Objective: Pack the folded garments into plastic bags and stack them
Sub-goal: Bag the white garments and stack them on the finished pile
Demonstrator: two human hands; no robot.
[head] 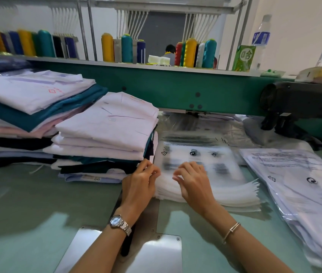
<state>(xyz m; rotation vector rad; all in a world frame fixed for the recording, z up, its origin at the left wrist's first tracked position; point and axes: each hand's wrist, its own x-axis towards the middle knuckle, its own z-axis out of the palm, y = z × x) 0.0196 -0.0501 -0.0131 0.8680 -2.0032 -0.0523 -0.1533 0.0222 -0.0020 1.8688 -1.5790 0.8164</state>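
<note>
A pile of empty clear plastic bags with black print lies on the table in front of me. Its top bag is blurred. My left hand, with a watch on the wrist, pinches the near left corner of that bag with curled fingers. My right hand curls its fingers over the bag's near edge just beside it. Left of the bags stands a pile of folded white and dark garments, touching the bag pile. A second, taller garment pile stands further left. Bagged garments lie stacked at the right.
A green machine beam runs across behind the piles, with thread cones on the shelf above. A black motor juts out at the right. Water bottles and a green carton stand at the back right. Metal plates are set in the near tabletop.
</note>
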